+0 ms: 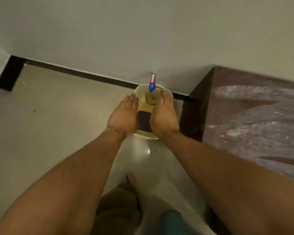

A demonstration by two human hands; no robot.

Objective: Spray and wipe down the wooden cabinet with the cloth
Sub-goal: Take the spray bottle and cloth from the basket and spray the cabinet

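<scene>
An orange-red sticker (153,79) runs along the blue trigger head of the spray bottle (152,86), but its print is too blurred to read, and no other writing shows. The bottle stands upright at the far end of a cream plastic basket (140,88) with a perforated wall, its yellowish body partly hidden behind the right hand (163,114). At the near end of the same basket lies a dark checked cloth (144,120), folded flat and showing between the two hands. The basket sits on the pale tiled floor (58,112) at its far edge, close to the dark skirting board (92,75) that runs along the foot of the grey-green wall (143,31). The left hand (124,116) is palm down over the basket's left side with its fingers straight and together; the right hand is palm down over the right side, fingers likewise straight. Neither grips anything, and whether they touch the rim cannot be told. The wooden cabinet (248,112) stands just beside the basket on the right, against the wall; its dark brown top carries pale, glossy streaks, and its near-left corner is close to the right wrist. A bare foot (131,181) rests on the floor below the basket.
</scene>
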